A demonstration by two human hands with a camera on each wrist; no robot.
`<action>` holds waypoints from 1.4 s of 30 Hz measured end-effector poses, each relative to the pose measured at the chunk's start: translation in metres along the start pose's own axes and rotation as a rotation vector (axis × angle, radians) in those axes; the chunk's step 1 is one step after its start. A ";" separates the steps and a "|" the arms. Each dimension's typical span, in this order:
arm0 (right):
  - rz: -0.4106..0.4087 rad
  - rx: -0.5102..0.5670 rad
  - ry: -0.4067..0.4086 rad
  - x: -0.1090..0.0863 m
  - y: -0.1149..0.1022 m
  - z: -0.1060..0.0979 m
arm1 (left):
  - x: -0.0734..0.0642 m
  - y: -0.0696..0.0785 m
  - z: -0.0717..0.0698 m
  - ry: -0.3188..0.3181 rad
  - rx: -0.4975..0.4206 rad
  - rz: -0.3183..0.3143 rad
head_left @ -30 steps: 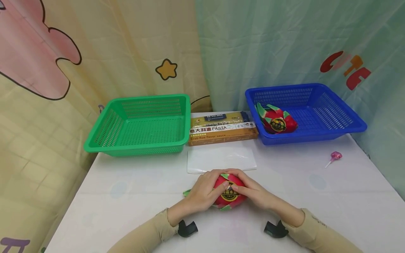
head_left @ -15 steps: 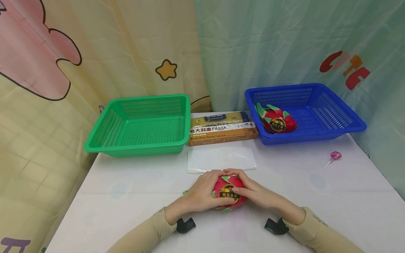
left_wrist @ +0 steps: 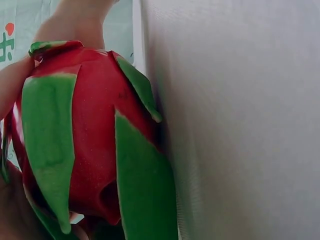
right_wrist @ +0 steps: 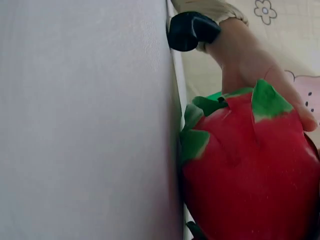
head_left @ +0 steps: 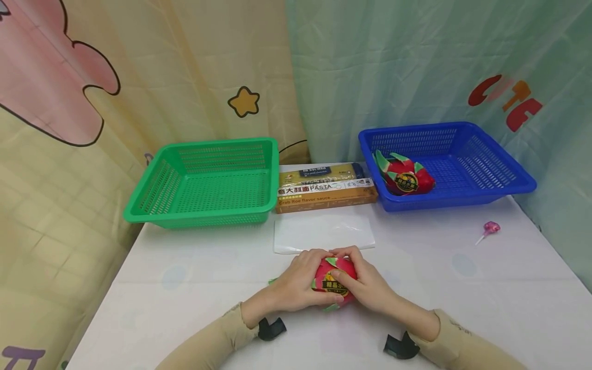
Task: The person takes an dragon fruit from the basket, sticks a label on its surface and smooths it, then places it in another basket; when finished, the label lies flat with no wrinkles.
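Observation:
A red dragon fruit (head_left: 334, 265) with green scales and a black-and-gold label lies on the white table between both hands. My left hand (head_left: 296, 282) curls round its left side, thumb along the lower front. From the right, my right hand (head_left: 367, 285) grips it with the thumb over the label. The fingertips of both hands come close together behind the fruit, partly hidden. In the left wrist view the dragon fruit (left_wrist: 95, 130) shows long green scales; in the right wrist view the dragon fruit (right_wrist: 250, 165) shows mostly smooth red skin.
A green basket (head_left: 199, 218) stands back left. Back right, a blue basket (head_left: 462, 198) holds another dragon fruit (head_left: 404, 174). Between them lie a pasta packet (head_left: 319, 173) and a pasta box (head_left: 326, 198). A white sheet (head_left: 324, 234) lies in front, and a pink lollipop (head_left: 491, 227) at right.
The dragon fruit has turned slightly in the hands and its label has shifted. The left thumb has moved down off the label, while the right hand has shifted inward, its thumb now over the label.

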State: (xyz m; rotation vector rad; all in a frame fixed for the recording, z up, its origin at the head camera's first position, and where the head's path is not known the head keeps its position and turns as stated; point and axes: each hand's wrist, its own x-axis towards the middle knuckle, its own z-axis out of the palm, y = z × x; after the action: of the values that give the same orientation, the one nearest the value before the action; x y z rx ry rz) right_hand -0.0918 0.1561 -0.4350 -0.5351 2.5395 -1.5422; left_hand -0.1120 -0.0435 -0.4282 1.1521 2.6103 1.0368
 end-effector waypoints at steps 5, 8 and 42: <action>-0.053 -0.056 0.071 -0.003 -0.001 0.004 | 0.000 -0.001 0.000 -0.005 0.015 0.018; -0.073 -0.079 0.084 -0.004 -0.001 0.004 | 0.001 -0.001 -0.002 -0.026 -0.003 0.026; -0.160 0.017 -0.422 0.007 0.008 -0.042 | -0.001 0.001 -0.006 -0.198 -0.097 0.006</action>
State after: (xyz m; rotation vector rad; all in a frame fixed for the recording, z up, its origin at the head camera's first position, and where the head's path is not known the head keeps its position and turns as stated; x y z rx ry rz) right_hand -0.1122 0.1921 -0.4218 -0.9663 2.2043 -1.3211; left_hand -0.1128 -0.0476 -0.4230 1.1760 2.3795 0.9837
